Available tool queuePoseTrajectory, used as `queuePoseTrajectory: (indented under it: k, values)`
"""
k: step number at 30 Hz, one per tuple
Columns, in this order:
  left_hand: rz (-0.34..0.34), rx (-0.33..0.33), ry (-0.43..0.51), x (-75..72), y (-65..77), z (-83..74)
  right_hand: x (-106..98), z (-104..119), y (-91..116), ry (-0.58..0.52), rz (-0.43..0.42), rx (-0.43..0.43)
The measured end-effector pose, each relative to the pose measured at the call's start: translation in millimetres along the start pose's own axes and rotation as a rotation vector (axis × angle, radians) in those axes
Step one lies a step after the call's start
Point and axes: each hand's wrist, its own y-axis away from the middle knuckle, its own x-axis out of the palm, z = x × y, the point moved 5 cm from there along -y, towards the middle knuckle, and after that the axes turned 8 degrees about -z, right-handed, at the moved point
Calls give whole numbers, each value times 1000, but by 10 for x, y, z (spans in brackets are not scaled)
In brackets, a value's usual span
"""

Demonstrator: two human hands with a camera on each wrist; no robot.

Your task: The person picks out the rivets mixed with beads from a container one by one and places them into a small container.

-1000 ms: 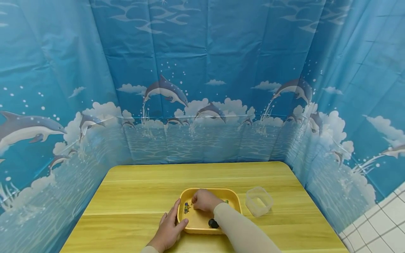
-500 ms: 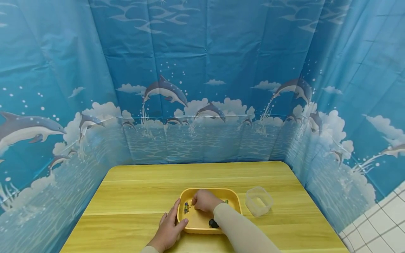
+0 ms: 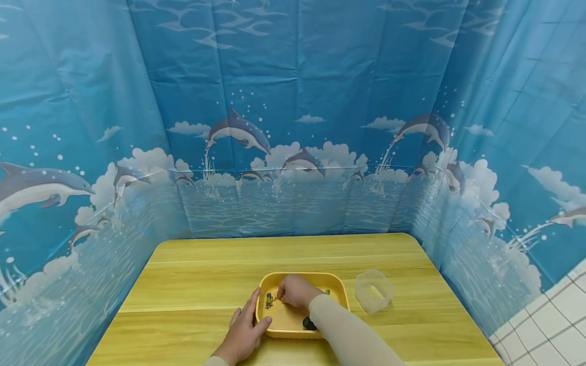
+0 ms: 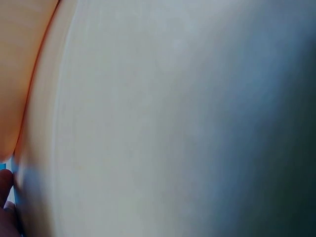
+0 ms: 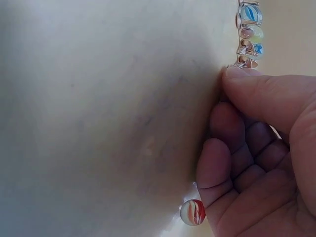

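My left hand (image 3: 244,330) rests against the near left corner of a yellow tray (image 3: 286,321), thumb over the near rim and fingers along the outer left side. Inside the tray my right hand (image 3: 297,291) reaches down, its thumb and forefinger pinching a small copper-coloured metal piece (image 5: 238,65). Just beyond those fingertips, in the right wrist view, a row of marbles (image 5: 251,15) lies among similar shiny metal pieces. A red-striped marble (image 5: 192,212) shows below the curled fingers. The left wrist view is mostly a blurred pale surface.
A dark round object (image 3: 309,324) sits at the tray's near side, beside the right sleeve (image 3: 348,328). One green marble (image 3: 327,292) lies at the tray's right. A clear plastic box (image 3: 373,307) stands on the wooden table (image 3: 197,284) to the right; a dolphin curtain (image 3: 293,203) hangs behind.
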Motion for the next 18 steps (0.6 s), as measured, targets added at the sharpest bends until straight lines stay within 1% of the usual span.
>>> queuePoseTrajectory:
  k: [11, 18]
  values:
    - [2, -3, 4, 4, 5, 6, 8, -22, 15, -24, 32, 0]
    - [-2, 5, -2, 5, 15, 1, 18, -25, 24, -42, 26, 4]
